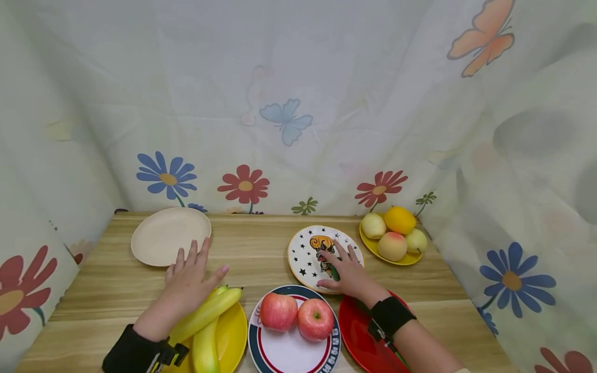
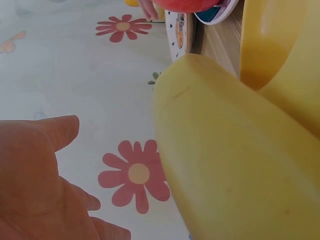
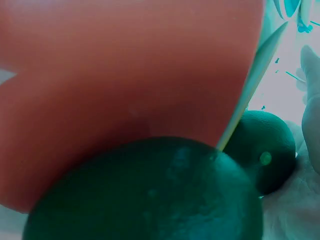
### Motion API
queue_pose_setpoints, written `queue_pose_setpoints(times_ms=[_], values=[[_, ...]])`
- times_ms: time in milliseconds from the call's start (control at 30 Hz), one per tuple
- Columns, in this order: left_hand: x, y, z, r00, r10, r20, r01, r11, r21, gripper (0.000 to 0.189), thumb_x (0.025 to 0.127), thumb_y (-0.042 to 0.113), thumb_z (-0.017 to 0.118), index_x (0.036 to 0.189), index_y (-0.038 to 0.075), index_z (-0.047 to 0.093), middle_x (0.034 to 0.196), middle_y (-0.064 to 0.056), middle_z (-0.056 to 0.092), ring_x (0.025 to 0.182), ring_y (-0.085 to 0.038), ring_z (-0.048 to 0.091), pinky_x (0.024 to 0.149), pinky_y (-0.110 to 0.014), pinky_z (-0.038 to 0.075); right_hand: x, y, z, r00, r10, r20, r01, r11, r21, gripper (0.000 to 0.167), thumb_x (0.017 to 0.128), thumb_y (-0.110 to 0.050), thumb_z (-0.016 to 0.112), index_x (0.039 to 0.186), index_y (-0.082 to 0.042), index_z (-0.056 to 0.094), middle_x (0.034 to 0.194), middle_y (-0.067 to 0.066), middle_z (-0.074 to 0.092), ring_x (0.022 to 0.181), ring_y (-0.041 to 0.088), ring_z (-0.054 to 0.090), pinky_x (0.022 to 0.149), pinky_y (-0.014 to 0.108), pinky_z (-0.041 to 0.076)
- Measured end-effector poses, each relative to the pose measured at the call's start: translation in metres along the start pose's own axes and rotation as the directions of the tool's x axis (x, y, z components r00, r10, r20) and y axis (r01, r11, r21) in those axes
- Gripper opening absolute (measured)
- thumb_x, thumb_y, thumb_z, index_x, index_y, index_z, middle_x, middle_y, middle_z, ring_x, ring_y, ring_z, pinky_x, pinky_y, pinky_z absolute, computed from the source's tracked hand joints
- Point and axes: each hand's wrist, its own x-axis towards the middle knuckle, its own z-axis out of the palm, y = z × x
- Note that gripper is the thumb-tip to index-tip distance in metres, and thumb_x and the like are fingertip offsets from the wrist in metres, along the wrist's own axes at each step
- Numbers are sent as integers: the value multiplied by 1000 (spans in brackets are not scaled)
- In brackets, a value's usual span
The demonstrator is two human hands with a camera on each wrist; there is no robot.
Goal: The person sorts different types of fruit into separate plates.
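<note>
My left hand (image 1: 188,282) hovers with fingers spread between the bananas (image 1: 224,303) on a yellow plate (image 1: 235,336) and the bare beige plate (image 1: 168,238). It holds nothing; in the left wrist view, a banana (image 2: 235,150) fills the foreground beside it. Over the white star-patterned plate (image 1: 303,254), my right hand (image 1: 354,277) curves its fingers and thumb round a dark green fruit (image 3: 260,155), mostly hidden under the palm. A second, larger-looking green fruit (image 3: 150,195) lies by the red plate (image 3: 130,100), under my right forearm in the head view.
Two red apples (image 1: 278,312) sit on a blue-rimmed plate (image 1: 254,342) at front centre. At the back right, a small yellow plate (image 1: 398,261) bears several fruits, among them an orange-yellow one (image 1: 399,220) and a peach (image 1: 392,246). A flowered curtain (image 1: 210,129) encloses the wooden table (image 1: 252,238).
</note>
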Motion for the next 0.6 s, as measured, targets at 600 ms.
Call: queue_pose_setpoints(times_ms=[600], values=[[0,0,2,1000,11,-8,-11,1000,-15,95,88,71,34,153,10,2,155,-29,-1,137,-58,-3,103,-74,1,4,8,12,996,7,-87,-11,999,-47,33,83,-22,71,114,-10,63,120,14,53,107,35,50,98,49,42]])
